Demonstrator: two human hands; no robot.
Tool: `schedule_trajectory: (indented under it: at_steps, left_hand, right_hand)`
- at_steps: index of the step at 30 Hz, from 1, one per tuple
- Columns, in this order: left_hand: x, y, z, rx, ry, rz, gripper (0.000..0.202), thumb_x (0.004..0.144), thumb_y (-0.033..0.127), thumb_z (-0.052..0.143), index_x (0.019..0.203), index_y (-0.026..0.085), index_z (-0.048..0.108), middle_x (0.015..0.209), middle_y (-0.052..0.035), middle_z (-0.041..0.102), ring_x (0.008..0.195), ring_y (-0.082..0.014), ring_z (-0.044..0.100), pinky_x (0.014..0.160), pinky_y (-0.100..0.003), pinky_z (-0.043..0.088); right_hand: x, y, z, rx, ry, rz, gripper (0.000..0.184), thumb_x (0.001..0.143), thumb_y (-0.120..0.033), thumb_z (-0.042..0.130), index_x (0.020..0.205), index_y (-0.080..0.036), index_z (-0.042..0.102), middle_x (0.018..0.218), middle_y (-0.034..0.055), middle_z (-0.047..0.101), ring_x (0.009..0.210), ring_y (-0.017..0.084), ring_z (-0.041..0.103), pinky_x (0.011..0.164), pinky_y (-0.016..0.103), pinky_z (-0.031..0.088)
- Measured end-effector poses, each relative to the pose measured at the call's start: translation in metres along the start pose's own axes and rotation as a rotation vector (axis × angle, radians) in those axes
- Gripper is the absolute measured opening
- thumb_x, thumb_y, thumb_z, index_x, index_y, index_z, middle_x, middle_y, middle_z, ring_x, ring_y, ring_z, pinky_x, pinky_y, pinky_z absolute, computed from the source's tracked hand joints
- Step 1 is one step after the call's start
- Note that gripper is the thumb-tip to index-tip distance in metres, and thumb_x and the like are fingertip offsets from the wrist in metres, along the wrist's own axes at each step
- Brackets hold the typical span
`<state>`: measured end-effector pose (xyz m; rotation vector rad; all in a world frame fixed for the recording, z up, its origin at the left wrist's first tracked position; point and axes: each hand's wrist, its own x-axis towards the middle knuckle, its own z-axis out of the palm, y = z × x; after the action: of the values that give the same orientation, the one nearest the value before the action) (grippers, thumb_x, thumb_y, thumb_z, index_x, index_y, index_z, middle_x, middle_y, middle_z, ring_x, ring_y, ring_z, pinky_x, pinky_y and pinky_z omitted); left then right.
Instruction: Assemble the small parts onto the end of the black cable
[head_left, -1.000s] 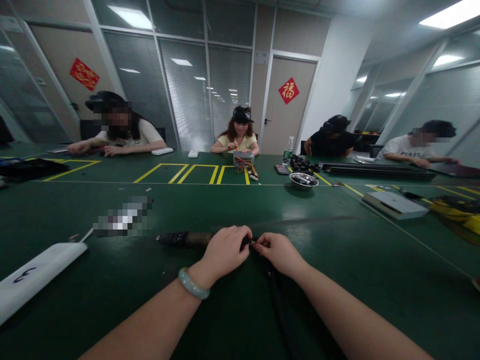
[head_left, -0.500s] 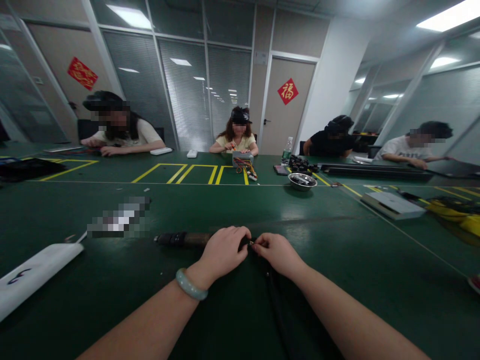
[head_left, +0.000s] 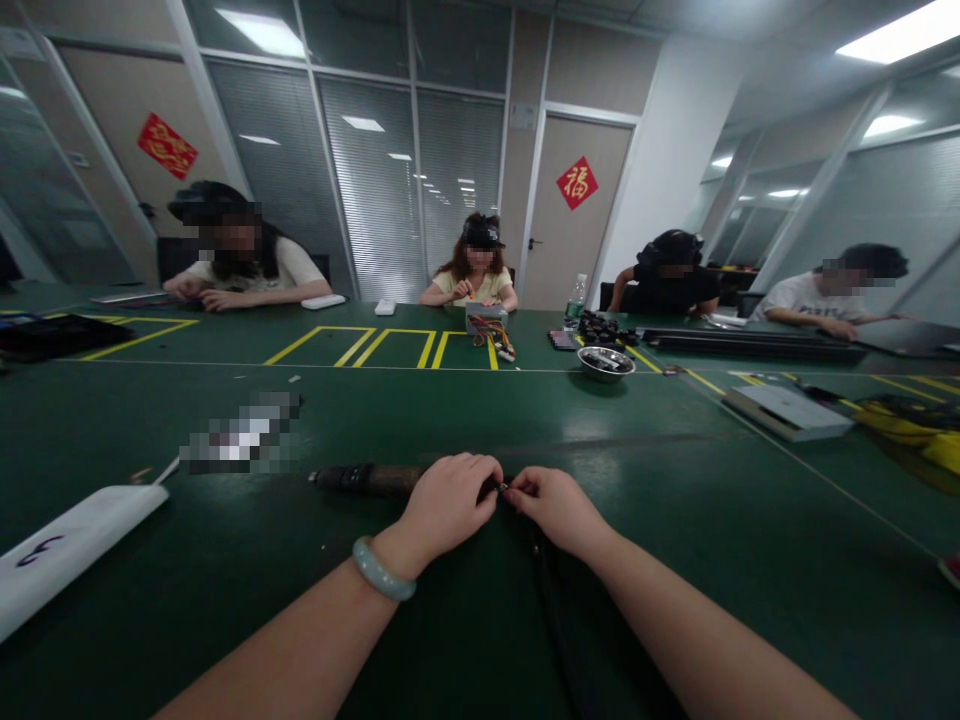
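A dark, slim cylindrical tool (head_left: 386, 480) with a brownish middle and a small metal tip at its left end lies across the green table in front of me. My left hand (head_left: 454, 500) is closed over its right part and hides much of it. Close by on the right, my right hand (head_left: 559, 508) pinches a tiny shiny piece (head_left: 503, 487) at that end; its kind is too small to make out. From under my right hand a long black strap-like strip (head_left: 551, 600) runs down toward me.
On the left lie a white power bank-like case (head_left: 82, 545) with a cable and a blurred-out phone-like object (head_left: 244, 435). Farther off are a metal bowl (head_left: 606, 364) of small parts, a grey box (head_left: 487, 320) with wires, and a white box (head_left: 786, 411). Several people sit opposite.
My hands stay in place, with hardly any motion at the fingertips. Across the table, a person in black has shifted an arm and head slightly.
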<state>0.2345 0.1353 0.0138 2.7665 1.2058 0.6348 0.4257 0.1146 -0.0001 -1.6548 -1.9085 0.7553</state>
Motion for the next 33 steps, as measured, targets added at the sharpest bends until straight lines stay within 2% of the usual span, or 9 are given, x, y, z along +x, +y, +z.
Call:
schedule_trajectory:
  at_steps: [16,33]
  left_hand:
    - [-0.0002,-0.0005,0.0029,0.007,0.017,-0.029,0.019,0.084,0.023,0.055,0.104,0.024,0.055,0.098,-0.0019,0.062,0.092,-0.0197,0.058,0.082,-0.034,0.042]
    - [0.0001,0.0008,0.0002,0.009,0.005,-0.007,0.015,0.083,0.020,0.054,0.098,0.024,0.057,0.095,-0.0006,0.062,0.090,-0.0193,0.058,0.080,-0.033,0.042]
  right_hand:
    - [-0.0001,0.0005,-0.0009,-0.034,-0.001,0.007,0.020,0.086,-0.036,0.057,0.083,-0.020,0.069,0.075,0.0003,0.069,0.065,0.012,0.059,0.056,0.022,0.035]
    - [-0.0014,0.0021,-0.0007,-0.024,0.020,-0.009,0.017,0.084,-0.035,0.059,0.081,-0.021,0.069,0.076,-0.0006,0.070,0.066,0.012,0.060,0.056,0.021,0.035]
